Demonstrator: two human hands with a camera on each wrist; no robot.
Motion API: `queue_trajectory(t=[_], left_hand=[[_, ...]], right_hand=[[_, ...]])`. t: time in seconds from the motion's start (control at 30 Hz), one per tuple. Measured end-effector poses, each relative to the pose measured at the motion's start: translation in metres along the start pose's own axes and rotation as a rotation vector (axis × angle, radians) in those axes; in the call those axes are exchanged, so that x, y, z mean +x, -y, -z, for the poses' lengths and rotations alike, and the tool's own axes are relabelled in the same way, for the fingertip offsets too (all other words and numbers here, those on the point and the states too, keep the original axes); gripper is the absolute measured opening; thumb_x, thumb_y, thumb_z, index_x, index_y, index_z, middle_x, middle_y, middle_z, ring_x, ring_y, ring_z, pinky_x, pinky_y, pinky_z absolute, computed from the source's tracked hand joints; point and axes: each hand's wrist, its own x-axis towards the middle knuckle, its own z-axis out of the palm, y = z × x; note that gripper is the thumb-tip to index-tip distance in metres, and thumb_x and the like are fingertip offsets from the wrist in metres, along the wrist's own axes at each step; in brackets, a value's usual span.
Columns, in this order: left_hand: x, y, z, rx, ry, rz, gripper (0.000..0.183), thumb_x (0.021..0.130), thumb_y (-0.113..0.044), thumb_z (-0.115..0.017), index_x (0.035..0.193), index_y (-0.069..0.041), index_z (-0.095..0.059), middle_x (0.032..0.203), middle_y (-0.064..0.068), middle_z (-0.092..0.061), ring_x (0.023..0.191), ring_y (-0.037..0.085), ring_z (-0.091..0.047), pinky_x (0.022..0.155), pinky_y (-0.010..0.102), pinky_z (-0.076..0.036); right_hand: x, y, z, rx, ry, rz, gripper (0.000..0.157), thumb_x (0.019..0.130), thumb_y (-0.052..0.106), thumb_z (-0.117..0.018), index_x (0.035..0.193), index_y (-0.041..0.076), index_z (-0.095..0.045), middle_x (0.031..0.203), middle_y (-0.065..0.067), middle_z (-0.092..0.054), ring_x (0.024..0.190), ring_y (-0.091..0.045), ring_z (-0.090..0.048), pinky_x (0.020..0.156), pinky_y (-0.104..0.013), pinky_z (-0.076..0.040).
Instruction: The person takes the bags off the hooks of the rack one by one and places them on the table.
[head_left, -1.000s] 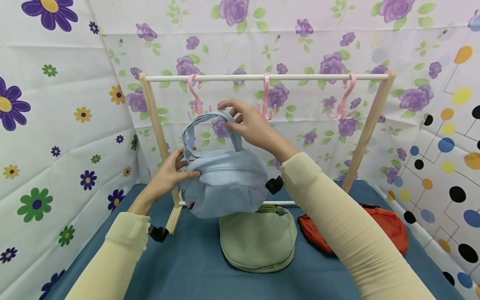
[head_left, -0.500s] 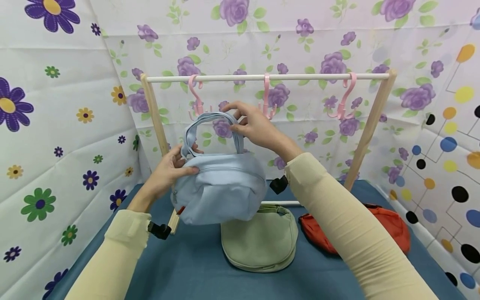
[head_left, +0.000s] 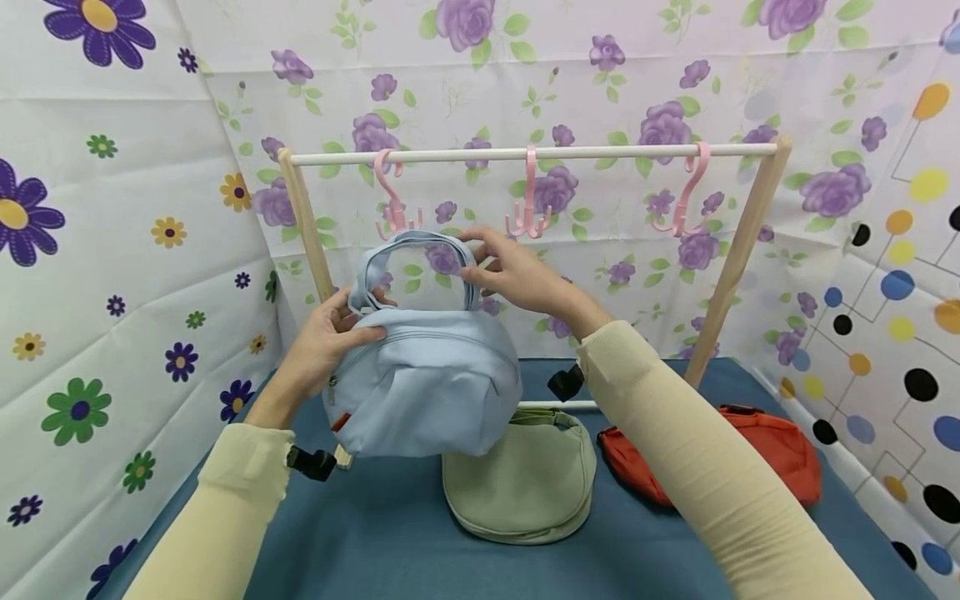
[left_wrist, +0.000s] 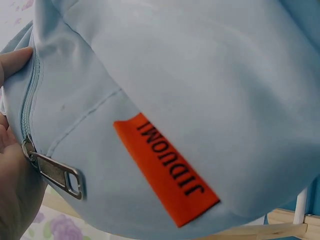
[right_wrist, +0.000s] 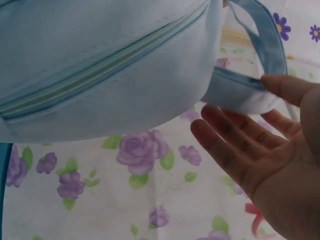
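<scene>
A light blue zip handbag (head_left: 427,383) hangs in the air, tilted, in front of the rack. My left hand (head_left: 318,346) grips its upper left corner, thumb on the front by the zipper, other fingers behind. In the left wrist view a metal zip pull (left_wrist: 60,175) and an orange label (left_wrist: 167,170) show on its side. My right hand (head_left: 517,271) pinches the right side of the looped handle (head_left: 412,239); in the right wrist view the thumb lies on its edge, fingers behind. The left pink hook (head_left: 393,200) is just above the handle loop.
A white rail (head_left: 465,155) on wooden posts (head_left: 738,258) carries a middle pink hook (head_left: 530,196) and a right one (head_left: 686,196). A green bag (head_left: 521,492) lies on the blue cloth (head_left: 360,542), partly behind the handbag. A red bag (head_left: 772,454) lies at right, partly behind my sleeve.
The handbag has moved left and slightly down, turning so its side label shows more. Both hands have moved with it, keeping their hold.
</scene>
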Motion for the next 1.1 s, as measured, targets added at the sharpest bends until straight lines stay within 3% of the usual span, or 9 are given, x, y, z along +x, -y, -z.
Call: queue_trajectory(t=[0.1,0.2,0.27,0.33,0.5,0.7,0.9,1.0,1.1], left_hand=[[-0.001,-0.001,0.000,-0.010,-0.020,-0.006,0.042,0.099,0.006,-0.066,0.138,-0.009,-0.056,0.126,0.000,-0.067,0.116,0.014,-0.065,0.094,0.025,-0.055],[-0.002,-0.004,0.001,-0.024,-0.033,-0.012,0.042,0.099,0.007,-0.065,0.137,-0.008,-0.056,0.124,0.000,-0.069,0.114,0.013,-0.066,0.093,0.025,-0.055],[-0.002,-0.005,0.001,-0.028,-0.035,-0.014,0.041,0.099,0.007,-0.065,0.137,-0.005,-0.055,0.123,0.000,-0.069,0.113,0.014,-0.066,0.093,0.025,-0.055],[-0.003,-0.006,0.002,-0.023,-0.034,-0.004,0.041,0.098,0.007,-0.066,0.136,-0.002,-0.054,0.122,0.000,-0.070,0.111,0.014,-0.067,0.092,0.025,-0.056],[-0.007,-0.005,0.005,0.019,-0.022,0.043,0.044,0.099,0.004,-0.066,0.140,-0.003,-0.051,0.122,-0.001,-0.070,0.108,0.012,-0.068,0.091,0.024,-0.056],[-0.013,-0.006,0.011,0.080,0.021,0.102,0.055,0.103,-0.001,-0.064,0.152,-0.002,-0.039,0.129,-0.002,-0.066,0.114,0.012,-0.065,0.093,0.023,-0.054],[-0.018,-0.010,0.017,0.098,0.033,0.226,0.076,0.105,-0.008,-0.062,0.161,-0.013,-0.011,0.132,-0.006,-0.060,0.117,0.009,-0.061,0.093,0.023,-0.052],[-0.021,-0.009,0.021,0.091,0.021,0.249,0.073,0.105,-0.009,-0.061,0.158,-0.018,-0.012,0.128,-0.008,-0.062,0.112,0.009,-0.063,0.091,0.024,-0.052],[-0.026,-0.008,0.025,0.089,0.014,0.237,0.062,0.106,-0.008,-0.060,0.151,-0.020,-0.020,0.125,-0.007,-0.064,0.107,0.010,-0.065,0.089,0.025,-0.053]], right_hand=[[-0.010,-0.016,-0.005,0.017,0.091,-0.060,0.074,0.108,0.039,-0.058,0.166,0.013,-0.022,0.145,-0.017,-0.053,0.127,-0.032,-0.061,0.104,-0.050,-0.051],[-0.023,-0.036,-0.015,0.077,0.186,-0.128,0.092,0.101,0.061,-0.058,0.168,0.016,-0.014,0.163,-0.013,-0.037,0.148,-0.029,-0.040,0.116,-0.053,-0.038],[-0.030,-0.049,-0.024,0.162,0.237,-0.152,0.102,0.095,0.072,-0.059,0.168,0.018,-0.015,0.168,-0.008,-0.029,0.152,-0.027,-0.033,0.119,-0.054,-0.034],[-0.034,-0.060,-0.033,0.260,0.256,-0.152,0.106,0.090,0.077,-0.061,0.168,0.019,-0.019,0.167,-0.006,-0.031,0.150,-0.027,-0.036,0.118,-0.053,-0.036],[-0.041,-0.072,-0.053,0.463,0.252,-0.098,0.073,0.103,0.051,-0.061,0.162,0.018,-0.035,0.154,-0.008,-0.048,0.137,-0.029,-0.052,0.111,-0.050,-0.045],[-0.042,-0.067,-0.063,0.398,0.198,-0.045,0.042,0.110,0.033,-0.056,0.146,0.014,-0.054,0.140,-0.008,-0.058,0.123,-0.026,-0.059,0.103,-0.043,-0.049],[-0.047,-0.056,-0.069,0.359,0.157,-0.046,0.038,0.110,0.034,-0.056,0.142,0.014,-0.058,0.135,-0.007,-0.061,0.120,-0.026,-0.061,0.101,-0.045,-0.050],[-0.049,-0.051,-0.075,0.369,0.165,-0.072,0.047,0.110,0.036,-0.055,0.151,0.014,-0.051,0.146,-0.006,-0.056,0.130,-0.025,-0.058,0.106,-0.046,-0.048],[-0.052,-0.049,-0.081,0.434,0.195,-0.103,0.058,0.110,0.036,-0.054,0.161,0.014,-0.038,0.164,-0.005,-0.037,0.143,-0.025,-0.048,0.112,-0.048,-0.045]])
